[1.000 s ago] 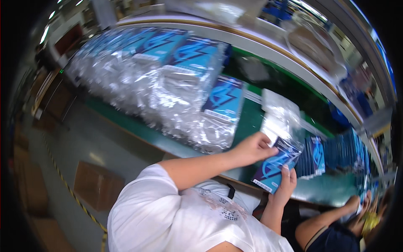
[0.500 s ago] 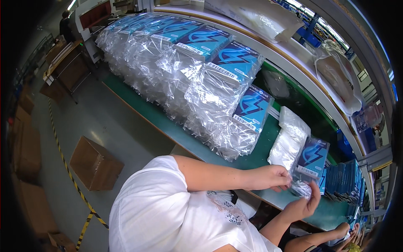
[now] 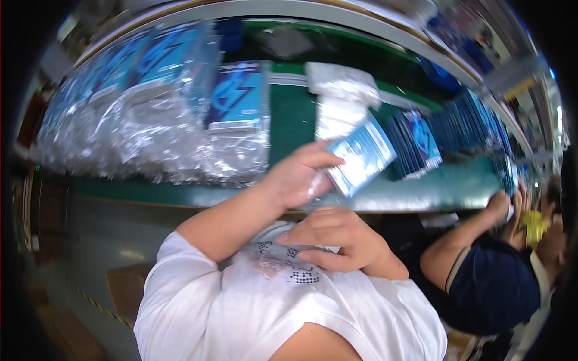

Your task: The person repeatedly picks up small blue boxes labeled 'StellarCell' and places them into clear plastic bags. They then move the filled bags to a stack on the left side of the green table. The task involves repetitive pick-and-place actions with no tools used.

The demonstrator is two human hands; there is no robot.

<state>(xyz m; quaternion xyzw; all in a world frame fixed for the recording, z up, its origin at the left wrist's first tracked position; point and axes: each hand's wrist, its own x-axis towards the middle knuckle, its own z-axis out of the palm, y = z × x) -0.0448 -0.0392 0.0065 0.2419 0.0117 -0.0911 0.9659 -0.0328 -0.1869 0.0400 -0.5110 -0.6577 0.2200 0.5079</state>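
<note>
My left hand point(image 3: 298, 175) reaches out over the green table point(image 3: 294, 129) and grips a flat blue box point(image 3: 363, 158) by its near end; clear film shows under my fingers. My right hand point(image 3: 342, 242) is drawn back against my white shirt, its fingers curled with nothing visible in them. Just beyond the held box lies a stack of empty clear bags point(image 3: 339, 99).
A big pile of bagged blue boxes point(image 3: 150, 108) fills the table's left. Bare blue boxes stand in a row point(image 3: 448, 135) on the right. A co-worker in a dark blue shirt point(image 3: 497, 286) works at the right. A cardboard carton point(image 3: 125, 290) sits on the floor, lower left.
My right hand has let go of the blue box and pulled back to my chest. My left hand still holds the box, now nearer the bag stack. The view has swung.
</note>
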